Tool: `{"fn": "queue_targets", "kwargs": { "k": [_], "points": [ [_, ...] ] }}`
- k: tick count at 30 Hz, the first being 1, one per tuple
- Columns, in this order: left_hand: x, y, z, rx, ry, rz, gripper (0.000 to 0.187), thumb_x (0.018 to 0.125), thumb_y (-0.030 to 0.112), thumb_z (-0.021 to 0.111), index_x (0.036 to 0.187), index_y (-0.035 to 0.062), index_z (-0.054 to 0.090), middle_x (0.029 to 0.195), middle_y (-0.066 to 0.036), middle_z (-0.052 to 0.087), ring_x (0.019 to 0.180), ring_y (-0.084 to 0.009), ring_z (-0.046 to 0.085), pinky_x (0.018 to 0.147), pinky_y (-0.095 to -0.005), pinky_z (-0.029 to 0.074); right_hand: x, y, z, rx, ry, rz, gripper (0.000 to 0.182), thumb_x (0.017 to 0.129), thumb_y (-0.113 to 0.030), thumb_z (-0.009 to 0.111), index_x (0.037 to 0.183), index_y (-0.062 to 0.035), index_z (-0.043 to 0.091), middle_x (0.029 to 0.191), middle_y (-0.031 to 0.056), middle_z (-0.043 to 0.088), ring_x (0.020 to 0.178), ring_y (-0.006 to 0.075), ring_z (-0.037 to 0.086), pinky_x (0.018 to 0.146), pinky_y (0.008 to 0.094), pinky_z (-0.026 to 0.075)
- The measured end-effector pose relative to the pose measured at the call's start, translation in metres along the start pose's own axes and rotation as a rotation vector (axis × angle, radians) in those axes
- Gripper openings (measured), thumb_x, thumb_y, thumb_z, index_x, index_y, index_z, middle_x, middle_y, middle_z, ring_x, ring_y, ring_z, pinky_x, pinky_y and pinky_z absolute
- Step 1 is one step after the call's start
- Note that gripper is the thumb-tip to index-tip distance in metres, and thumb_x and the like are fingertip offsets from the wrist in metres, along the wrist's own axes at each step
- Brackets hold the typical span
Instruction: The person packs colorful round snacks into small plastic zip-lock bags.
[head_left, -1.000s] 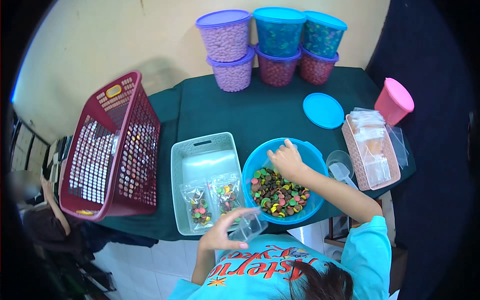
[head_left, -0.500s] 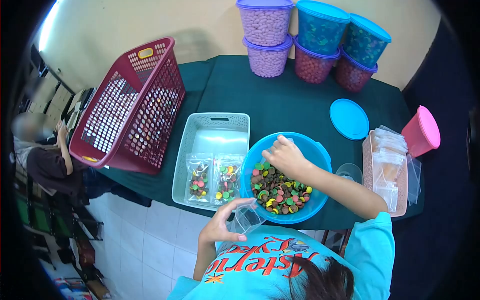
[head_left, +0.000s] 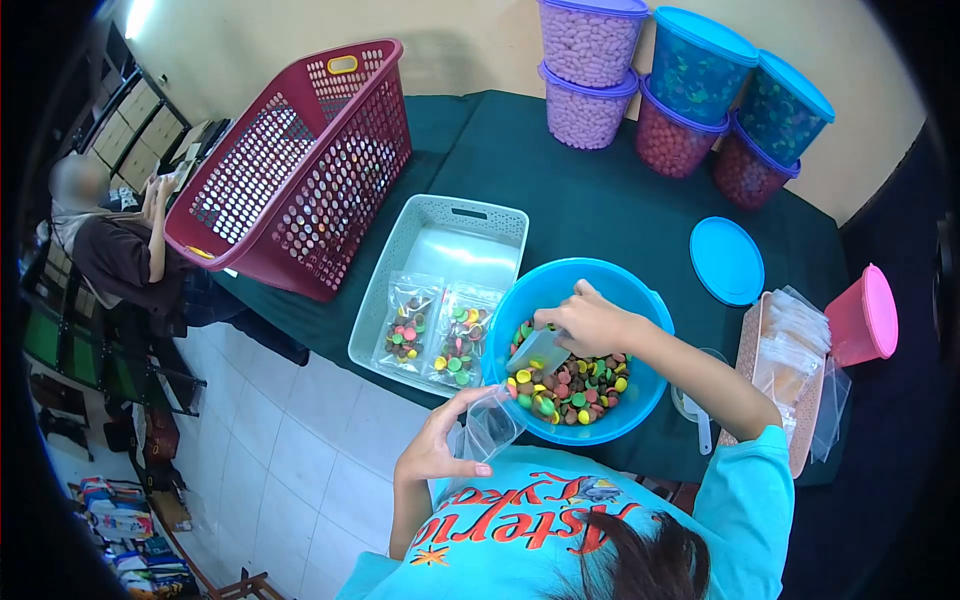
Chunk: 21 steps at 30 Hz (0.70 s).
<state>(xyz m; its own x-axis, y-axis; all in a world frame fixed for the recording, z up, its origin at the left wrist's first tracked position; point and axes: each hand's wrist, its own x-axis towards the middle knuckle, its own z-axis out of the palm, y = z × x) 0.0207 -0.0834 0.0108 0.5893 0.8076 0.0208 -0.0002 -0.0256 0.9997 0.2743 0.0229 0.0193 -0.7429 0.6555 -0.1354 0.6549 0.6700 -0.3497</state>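
Observation:
My left hand (head_left: 437, 440) is wrapped around a clear plastic bag (head_left: 490, 425), its open mouth beside the rim of a blue basin (head_left: 660, 385). Inside the basin lies a heap of button-shaped candies (head_left: 575, 385) in brown, green, yellow and pink. My right hand (head_left: 590, 318) grips a translucent scoop (head_left: 540, 352), tilted down over the candies on the basin's left side. To the left, a pale green tray (head_left: 470, 235) holds two filled bags, one a clear bag of candies (head_left: 408, 325) and the other close beside it.
A maroon laundry basket (head_left: 300, 185) stands at the left. Lidded tubs (head_left: 592, 75) are stacked at the back. On the right are a blue lid (head_left: 727, 260), a pink basket of empty bags (head_left: 745, 385) and a pink canister (head_left: 862, 315). Another person (head_left: 125, 250) stands far left.
My right hand has shifted so the scoop shows, tipped toward the bag side of the basin. My left hand keeps hold of the bag. The camera view has turned slightly.

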Motion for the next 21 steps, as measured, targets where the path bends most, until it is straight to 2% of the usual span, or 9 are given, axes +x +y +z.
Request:
{"fn": "queue_targets", "kwargs": {
  "k": [1, 4, 9, 11, 14, 15, 17, 21],
  "points": [
    [0.0, 0.0, 0.0, -0.006, 0.002, -0.01, 0.097, 0.049, 0.037, 0.08, 0.127, -0.0005, 0.035, 0.121, -0.017, 0.046, 0.115, -0.0271, 0.042, 0.099, -0.0382, 0.027, -0.003, -0.003, 0.0, 0.001, 0.001, 0.001, 0.028, 0.07, -0.009, 0.062, 0.097, -0.0124, 0.053, 0.067, 0.0026, 0.06, 0.067, 0.0192, 0.055, 0.07, 0.0337, 0.027],
    [0.002, 0.001, -0.002, 0.015, -0.011, -0.024, 0.098, 0.048, 0.037, 0.08, 0.126, -0.0005, 0.035, 0.12, -0.017, 0.047, 0.115, -0.027, 0.042, 0.099, -0.0383, 0.028, -0.013, -0.015, -0.008, 0.027, -0.189, -0.033, 0.023, 0.07, -0.008, 0.06, 0.092, -0.0139, 0.057, 0.064, 0.0045, 0.059, 0.064, 0.0192, 0.054, 0.069, 0.0338, 0.025],
    [0.006, 0.001, -0.008, 0.014, -0.058, -0.008, 0.094, 0.049, 0.035, 0.079, 0.126, 0.001, 0.037, 0.118, -0.017, 0.049, 0.112, -0.0257, 0.045, 0.096, -0.0372, 0.031, -0.029, -0.01, -0.006, 0.093, -0.166, -0.026, 0.021, 0.072, -0.011, 0.058, 0.093, -0.0151, 0.058, 0.062, 0.0035, 0.058, 0.062, 0.0185, 0.052, 0.07, 0.0331, 0.024],
    [0.01, 0.003, -0.013, 0.02, -0.093, 0.013, 0.09, 0.051, 0.033, 0.078, 0.126, 0.0024, 0.039, 0.117, -0.016, 0.051, 0.109, -0.0244, 0.047, 0.094, -0.0362, 0.033, -0.034, -0.01, -0.016, 0.155, -0.338, 0.084, 0.02, 0.075, -0.015, 0.057, 0.095, -0.015, 0.058, 0.064, 0.0034, 0.059, 0.067, 0.0171, 0.054, 0.072, 0.0338, 0.025],
    [0.015, 0.005, -0.023, 0.075, -0.179, 0.036, 0.089, 0.05, 0.034, 0.079, 0.124, 0.0025, 0.041, 0.116, -0.016, 0.052, 0.105, -0.0237, 0.049, 0.092, -0.0359, 0.035, -0.044, -0.006, -0.015, 0.225, -0.381, 0.226, 0.022, 0.077, -0.021, 0.056, 0.098, -0.0144, 0.058, 0.071, 0.0049, 0.061, 0.073, 0.0172, 0.055, 0.077, 0.0348, 0.025],
    [0.018, 0.007, -0.026, 0.101, -0.185, 0.049, 0.088, 0.05, 0.034, 0.079, 0.123, 0.0025, 0.042, 0.114, -0.016, 0.052, 0.102, -0.0236, 0.05, 0.091, -0.0358, 0.035, -0.045, -0.001, -0.01, 0.243, -0.43, 0.265, 0.027, 0.077, -0.022, 0.054, 0.103, -0.014, 0.057, 0.077, 0.0074, 0.061, 0.081, 0.0189, 0.054, 0.082, 0.0357, 0.024],
    [0.023, 0.012, -0.033, 0.127, -0.217, 0.062, 0.087, 0.049, 0.035, 0.079, 0.122, 0.0025, 0.044, 0.113, -0.015, 0.053, 0.1, -0.0234, 0.051, 0.091, -0.0357, 0.036, -0.046, 0.003, -0.002, 0.274, -0.446, 0.333, 0.032, 0.075, -0.019, 0.053, 0.107, -0.0133, 0.056, 0.081, 0.0088, 0.06, 0.085, 0.0209, 0.054, 0.083, 0.0366, 0.024],
    [0.032, 0.021, -0.05, 0.142, -0.147, 0.107, 0.086, 0.049, 0.037, 0.079, 0.119, 0.0011, 0.046, 0.108, -0.015, 0.054, 0.097, -0.0233, 0.053, 0.089, -0.036, 0.038, -0.046, -0.008, -0.003, 0.354, -0.479, 0.483, 0.041, 0.073, -0.014, 0.05, 0.115, -0.0123, 0.053, 0.087, 0.0111, 0.06, 0.09, 0.0247, 0.053, 0.087, 0.0382, 0.024]
  ]
}}
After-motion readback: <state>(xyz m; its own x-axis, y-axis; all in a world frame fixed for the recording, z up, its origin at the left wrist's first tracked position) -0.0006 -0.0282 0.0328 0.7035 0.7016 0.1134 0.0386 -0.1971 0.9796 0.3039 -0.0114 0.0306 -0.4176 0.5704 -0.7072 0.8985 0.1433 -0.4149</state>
